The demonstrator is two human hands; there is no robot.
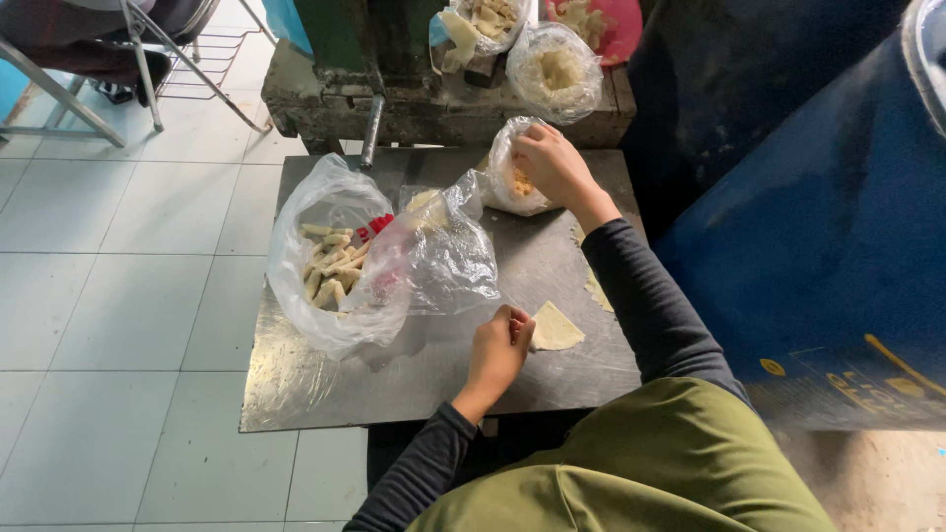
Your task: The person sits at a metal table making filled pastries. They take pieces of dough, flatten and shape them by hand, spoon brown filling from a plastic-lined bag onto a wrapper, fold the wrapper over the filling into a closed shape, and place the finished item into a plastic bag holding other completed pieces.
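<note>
My left hand (503, 345) pinches the edge of a pale dough wrapper (556, 328) lying flat on the steel table (325, 389) — my right hand (548, 163) reaches, fingers curled, into a small filling bag (505, 182) — best to scoop sparingly.

A small clear plastic bag (512, 182) with yellowish filling stands under the fingers of the right hand (552, 163), which reach into its mouth. A large clear bag (340, 266) of pale rolls lies left of the left hand (498, 350) fingers, well apart. Two more clear bags (554, 71) sit beyond the right fingers.
</note>
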